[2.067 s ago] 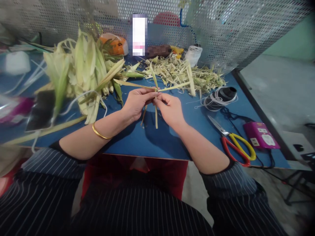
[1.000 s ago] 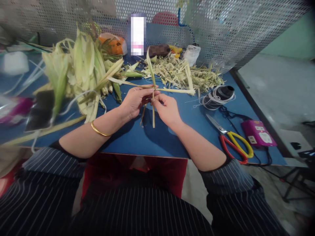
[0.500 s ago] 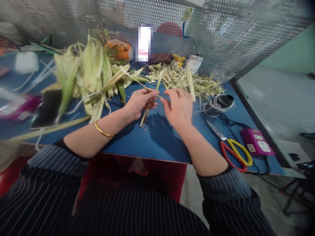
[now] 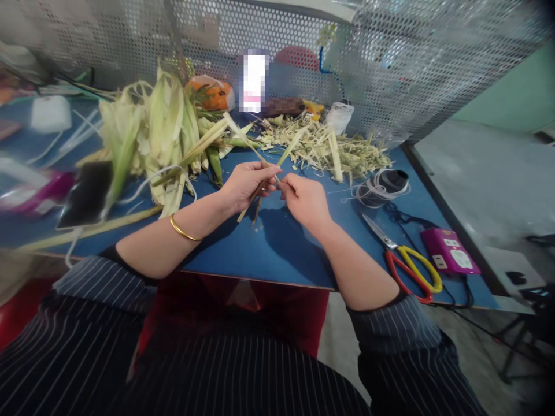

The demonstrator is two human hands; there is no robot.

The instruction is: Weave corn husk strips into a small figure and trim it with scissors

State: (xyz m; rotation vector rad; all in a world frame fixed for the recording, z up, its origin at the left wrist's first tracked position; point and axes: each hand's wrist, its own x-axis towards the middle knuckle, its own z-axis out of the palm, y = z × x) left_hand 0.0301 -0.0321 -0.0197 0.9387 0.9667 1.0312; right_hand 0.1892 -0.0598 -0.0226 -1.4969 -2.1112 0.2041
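Note:
Over the middle of the blue table (image 4: 243, 254), my left hand (image 4: 249, 182) pinches several crossed corn husk strips (image 4: 293, 145) between thumb and fingers. Their ends stick out above the hand and hang below it. My right hand (image 4: 306, 202) is closed with thumb and fingertips on a strip end just right of the left hand. The two hands are almost touching. Where the strips cross is partly hidden behind the fingers. Behind my left hand lies a heap of whole corn husks (image 4: 162, 121), and a pile of husk scraps (image 4: 347, 150) spreads behind my right.
On the right are a dark cone of white cord (image 4: 384, 188), scissors (image 4: 401, 260) with red and yellow handles, and a purple power strip (image 4: 448, 251). A dark phone (image 4: 84, 193) with a white cable lies left. A perforated metal screen (image 4: 286, 26) stands behind.
My right hand has gone from open, fingers spread above the strips, to closed on a strip end, moving slightly down and left. The strips in my left hand have tilted.

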